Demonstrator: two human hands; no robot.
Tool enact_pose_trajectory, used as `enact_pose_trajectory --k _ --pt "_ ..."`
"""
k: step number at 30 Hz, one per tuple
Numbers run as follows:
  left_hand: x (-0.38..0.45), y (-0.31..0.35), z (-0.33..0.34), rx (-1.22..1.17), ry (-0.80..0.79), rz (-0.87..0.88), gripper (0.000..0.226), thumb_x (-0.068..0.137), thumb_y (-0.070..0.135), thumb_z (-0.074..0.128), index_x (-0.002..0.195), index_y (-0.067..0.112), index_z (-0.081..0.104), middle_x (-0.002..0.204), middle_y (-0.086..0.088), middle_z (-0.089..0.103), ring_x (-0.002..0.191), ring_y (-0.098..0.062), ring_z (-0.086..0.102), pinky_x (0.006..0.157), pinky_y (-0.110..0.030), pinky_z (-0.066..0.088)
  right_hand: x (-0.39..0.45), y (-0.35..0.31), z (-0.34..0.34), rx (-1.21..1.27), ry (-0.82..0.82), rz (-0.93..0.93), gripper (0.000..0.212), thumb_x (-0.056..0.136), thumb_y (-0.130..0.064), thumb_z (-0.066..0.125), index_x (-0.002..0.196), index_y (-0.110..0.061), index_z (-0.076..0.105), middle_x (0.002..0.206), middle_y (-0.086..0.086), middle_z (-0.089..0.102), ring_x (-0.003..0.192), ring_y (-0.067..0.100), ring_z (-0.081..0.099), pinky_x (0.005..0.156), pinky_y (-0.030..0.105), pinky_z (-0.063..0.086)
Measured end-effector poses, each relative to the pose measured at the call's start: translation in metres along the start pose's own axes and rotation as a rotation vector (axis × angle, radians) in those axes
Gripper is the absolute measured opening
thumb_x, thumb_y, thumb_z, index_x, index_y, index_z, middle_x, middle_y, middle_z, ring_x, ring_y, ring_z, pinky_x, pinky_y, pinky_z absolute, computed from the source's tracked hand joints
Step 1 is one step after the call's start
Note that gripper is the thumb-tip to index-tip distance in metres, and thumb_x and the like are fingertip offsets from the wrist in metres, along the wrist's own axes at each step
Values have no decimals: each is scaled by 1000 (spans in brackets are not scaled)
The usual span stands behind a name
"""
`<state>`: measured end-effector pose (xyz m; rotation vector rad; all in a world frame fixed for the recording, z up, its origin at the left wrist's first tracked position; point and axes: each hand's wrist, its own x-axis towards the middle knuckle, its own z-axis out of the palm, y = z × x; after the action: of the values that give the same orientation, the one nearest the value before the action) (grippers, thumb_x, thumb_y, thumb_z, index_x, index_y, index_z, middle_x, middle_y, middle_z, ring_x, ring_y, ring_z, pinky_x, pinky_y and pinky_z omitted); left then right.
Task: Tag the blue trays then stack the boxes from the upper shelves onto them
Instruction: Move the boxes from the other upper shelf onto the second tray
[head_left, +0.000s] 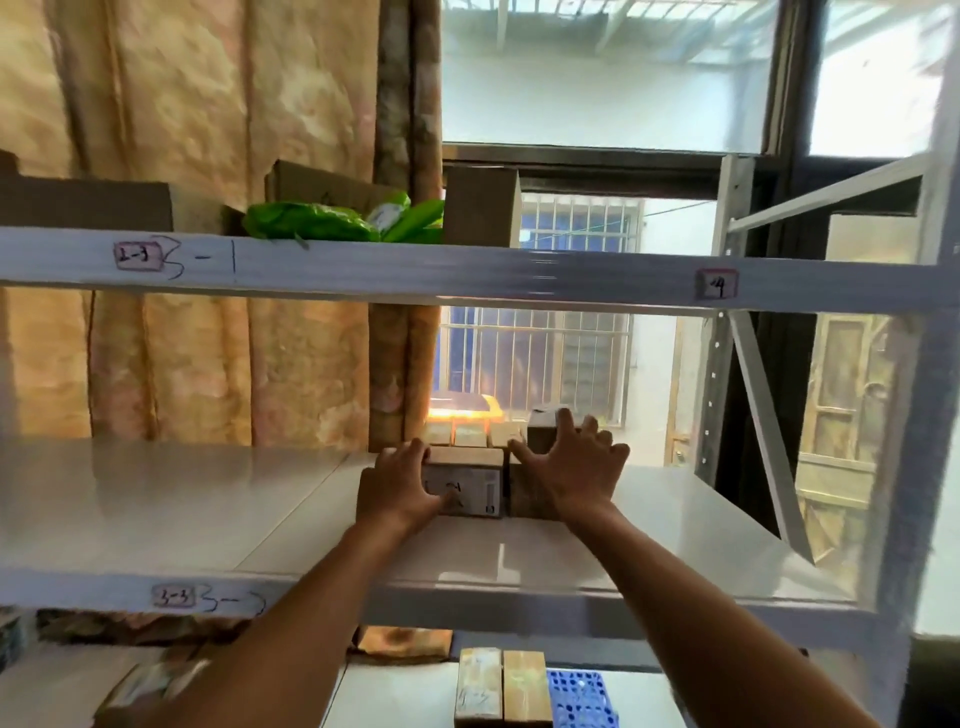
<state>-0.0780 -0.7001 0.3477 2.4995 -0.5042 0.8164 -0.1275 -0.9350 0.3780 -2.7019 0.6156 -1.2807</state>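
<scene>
Looked maybe halfway: two boxes (503, 687) already sat by the blue tray (582, 699) down below, while left hand (395, 488) fingers gripped a labelled box (465, 480) on the middle shelf (208, 499), right hand (576, 467) spread open across its neighbours.

The blue tray (579, 699) runs off the bottom edge, the label (464, 489) on the front box (465, 480) is unreadable, and the right hand (571, 467) hides its neighbour.

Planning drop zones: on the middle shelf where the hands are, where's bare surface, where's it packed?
Bare: the white middle shelf left of the labelled cardboard box, up to the curtain; also the strip right of the right hand, toward the grey upright. Crowded: centre-back, where small cardboard boxes cluster behind both hands; the left hand grips the labelled box.
</scene>
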Motion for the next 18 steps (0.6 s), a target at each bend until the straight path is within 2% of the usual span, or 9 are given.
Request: enact_pose_trajectory --k 3,7,9,11,13,14,16,18 --pt "3 -6 -8 47 41 118 60 71 60 77 111 27 47 111 2 56 101 -22 55 79 -35 50 3 -3 -2 56 24 35 81 76 -83 54 132 -25 50 124 11 66 111 34 64 94 45 48" --pt "-4 -16 -23 61 -45 194 73 77 51 78 139 25 48 132 0 48 114 -25 55 94 -40 53 -10 -7 -16 254 97 48 76 72 -74 66 124 -22 47 120 8 64 106 31 65 90 44 55" --pt "-15 -20 -31 77 -57 201 67 75 48 79 133 27 53 129 1 45 112 -24 55 90 -39 55 -25 -11 -29 389 147 78 77 70 -71 71 124 -22 45 121 5 62 105 28 64 88 45 57" --pt "-29 -24 -39 -31 -55 131 62 71 51 79 123 29 54 124 2 48 108 -21 55 82 -40 54 -40 -14 -44 546 174 108 78 69 -68 74 126 -24 43 124 4 58 107 26 63 83 42 59" --pt "-43 -27 -50 -319 -6 -60 54 71 54 80 111 28 57 109 5 58 98 -19 58 77 -37 50 -53 -16 -59 692 168 72 84 68 -62 77 134 -26 41 131 3 51 112 20 58 80 38 58" --pt "-53 -29 -59 -553 7 -167 48 74 53 82 106 27 57 104 5 63 95 -21 62 78 -37 51 -63 -17 -68 738 143 42 88 67 -58 79 139 -26 40 134 3 48 116 17 52 84 37 57" --pt "-71 -27 -76 -1044 -35 -289 42 78 45 84 103 22 59 108 -5 69 97 -27 68 84 -43 57 -83 -24 -85 799 29 20 102 65 -54 84 149 -24 35 140 4 42 124 15 44 96 36 53" --pt "-92 -19 -92 -1316 -137 -300 40 80 39 82 108 20 61 117 -12 71 95 -22 73 77 -34 61 -110 -37 -103 796 -79 2 114 58 -62 85 152 -23 33 134 0 40 119 7 34 95 23 44"
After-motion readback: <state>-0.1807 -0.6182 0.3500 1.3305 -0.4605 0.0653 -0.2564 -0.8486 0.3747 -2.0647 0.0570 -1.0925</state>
